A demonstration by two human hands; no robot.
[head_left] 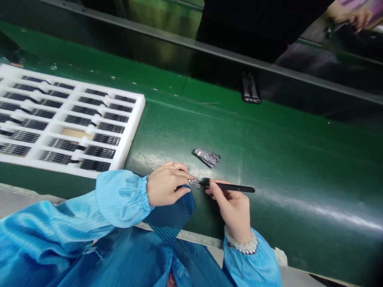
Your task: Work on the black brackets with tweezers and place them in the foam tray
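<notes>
Left hand (pixel 169 184) fingers are bent and drawn together, and a small circuit board (pixel 195 183) is pinched at its near end between index finger and thumb, low over the green table (pixel 299 159). By the right hand (pixel 230 201), a slim black tool (pixel 236 187) is gripped like a pen between thumb and fingers, its dark tip brought to the board's right edge; whether contact is made cannot be told. A blue dotted cloth (pixel 170 223) is seen below the left hand. A ring (pixel 174 166) is worn on the left hand and a beaded bracelet (pixel 242 244) on the right wrist.

Just beyond the board, dark boards (pixel 206 156) are laid overlapping in a small stack. Farther off, a black case (pixel 251 89) is set down. At the left, a white foam tray (pixel 136 119) is filled with rows of dark parts (pixel 106 138). Another person's hand (pixel 359 18) is seen at the upper right.
</notes>
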